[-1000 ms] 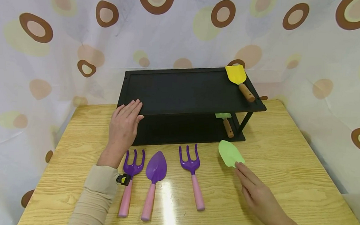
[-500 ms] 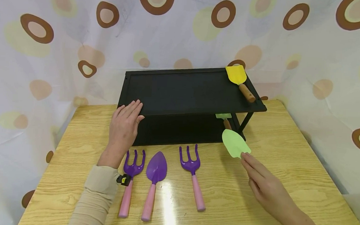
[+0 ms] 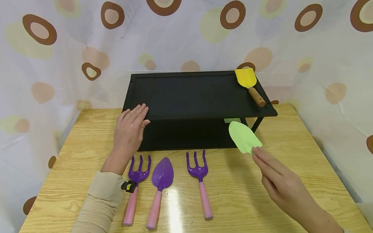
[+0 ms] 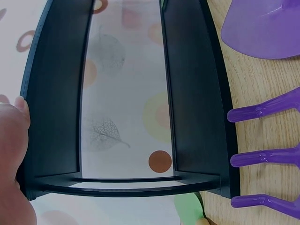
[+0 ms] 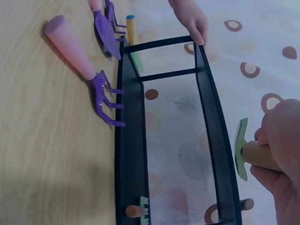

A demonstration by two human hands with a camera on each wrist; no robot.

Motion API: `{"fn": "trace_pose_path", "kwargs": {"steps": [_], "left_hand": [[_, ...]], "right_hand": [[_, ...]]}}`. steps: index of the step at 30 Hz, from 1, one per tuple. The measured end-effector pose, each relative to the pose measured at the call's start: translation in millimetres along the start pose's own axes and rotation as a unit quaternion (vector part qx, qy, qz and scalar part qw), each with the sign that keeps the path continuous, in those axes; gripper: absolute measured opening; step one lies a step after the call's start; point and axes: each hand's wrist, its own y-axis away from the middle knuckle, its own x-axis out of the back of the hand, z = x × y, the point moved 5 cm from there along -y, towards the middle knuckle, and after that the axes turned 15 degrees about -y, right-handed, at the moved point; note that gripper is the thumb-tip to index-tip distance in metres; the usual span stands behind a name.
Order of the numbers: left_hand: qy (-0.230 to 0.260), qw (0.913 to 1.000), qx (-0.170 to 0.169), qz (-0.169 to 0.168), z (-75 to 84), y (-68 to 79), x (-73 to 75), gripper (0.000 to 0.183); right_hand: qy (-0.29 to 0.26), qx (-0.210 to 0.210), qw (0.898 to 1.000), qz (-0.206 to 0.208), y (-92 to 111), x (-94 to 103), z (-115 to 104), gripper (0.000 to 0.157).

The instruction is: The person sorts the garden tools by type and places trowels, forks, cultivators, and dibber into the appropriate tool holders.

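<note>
My right hand [image 3: 284, 186] grips the wooden handle of a light green trowel [image 3: 244, 138], raised in front of the black two-tier rack [image 3: 187, 95] near its right end. The right wrist view shows the fingers curled round that handle [image 5: 260, 156]. My left hand [image 3: 129, 129] rests on the upper shelf's front left corner, fingers straight. A yellow shovel [image 3: 246, 78] with a wooden handle lies at the upper shelf's right end. On the lower shelf is a green tool [image 3: 232, 120], mostly hidden behind the trowel; the right wrist view shows its toothed edge [image 5: 145, 211].
Before the rack lie a purple hand fork [image 3: 139, 174] with a pink handle, a purple trowel [image 3: 162, 174] and another purple fork [image 3: 197, 171]. Past the rack's left end is a green tool with a yellowish, blue-tipped handle [image 5: 131, 28]. A patterned curtain [image 3: 191, 35] hangs behind.
My right hand has lifted the green trowel from near the table up toward the rack, its blade now covering the lower-shelf tool's handle. The left hand has stayed in place.
</note>
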Motion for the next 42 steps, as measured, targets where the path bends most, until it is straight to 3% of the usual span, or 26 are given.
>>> {"fn": "trace_pose_path", "kwargs": {"steps": [7, 18, 22, 26, 29, 42], "left_hand": [[-0.001, 1.0000, 0.001, -0.001, -0.9, 0.6, 0.0, 0.043], [0.001, 1.0000, 0.000, 0.001, 0.5, 1.7, -0.7, 0.043], [0.002, 1.0000, -0.001, 0.001, 0.1, 1.6, -0.9, 0.043], [0.004, 1.0000, -0.001, 0.004, -0.2, 1.2, -0.7, 0.043], [0.004, 1.0000, -0.002, 0.005, -0.2, 1.0, -0.5, 0.043], [0.000, 1.0000, 0.000, -0.003, -1.4, 0.9, -1.1, 0.042]], "right_hand": [[0.005, 0.013, 1.000, -0.021, -21.3, -0.6, 1.8, 0.043], [0.024, 0.006, 0.998, -0.057, -48.4, -8.7, 23.4, 0.049], [0.034, 0.005, 0.997, -0.074, -58.7, -12.2, 31.0, 0.033], [0.042, 0.005, 0.995, -0.085, -69.6, -17.6, 38.0, 0.054], [0.050, -0.002, 0.994, -0.094, -76.5, -21.9, 43.9, 0.057], [0.061, -0.034, 0.990, -0.120, -106.4, -37.8, 74.1, 0.045]]}}
